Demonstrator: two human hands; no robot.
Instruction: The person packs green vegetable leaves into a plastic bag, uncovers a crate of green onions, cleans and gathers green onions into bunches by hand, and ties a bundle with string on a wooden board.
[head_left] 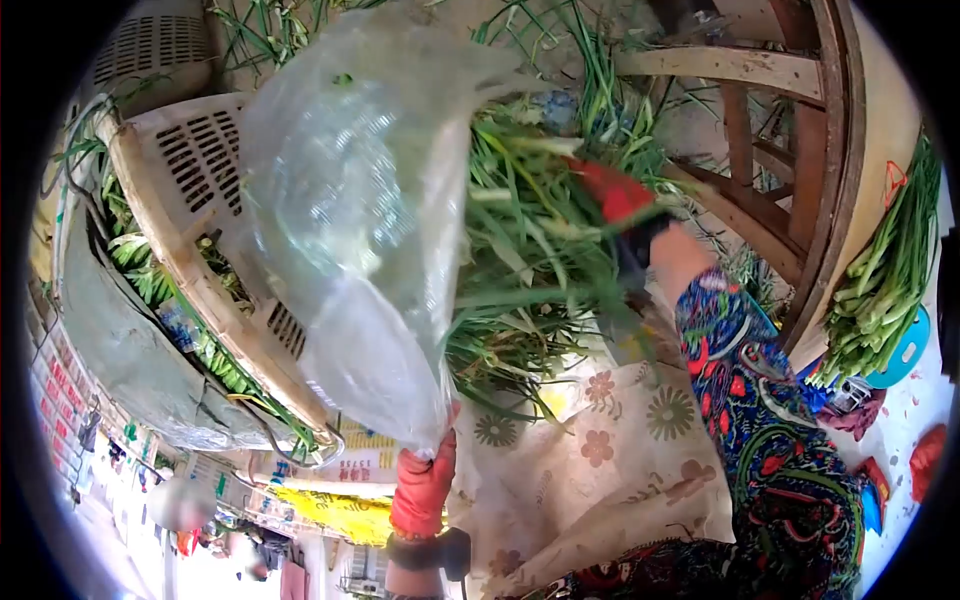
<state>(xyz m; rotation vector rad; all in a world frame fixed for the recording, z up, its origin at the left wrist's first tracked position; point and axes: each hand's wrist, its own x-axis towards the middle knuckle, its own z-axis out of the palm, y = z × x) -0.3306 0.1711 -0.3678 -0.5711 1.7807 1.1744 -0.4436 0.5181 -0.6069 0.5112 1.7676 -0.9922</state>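
slotted basket (200, 165): stood at the left, partly hidden behind the plastic.
wooden frame (840, 120): rose at the upper right, beyond the right arm.
flowered cloth (640, 440): spread below the loose leaves.
clear bag (340, 260): billowed upward, left of the leaves, narrowing to a gathered end at the bottom.
loose greens (530, 250): lay in a tangled heap just beside the bag, between it and the right hand; whether any were inside could not be told.
green bundle (880, 280): rested at the far right, well apart from the heap.
right hand (625, 205): red-gloved, reached into the far side of the heap; blur and leaves left its grip impossible to tell.
left hand (425, 490): red-gloved, closed tightly around the gathered plastic.
step in hand: seemed to be working the leaves beside the held bag.
next move: appeared to call for a steady left grip and gathering the strays together.
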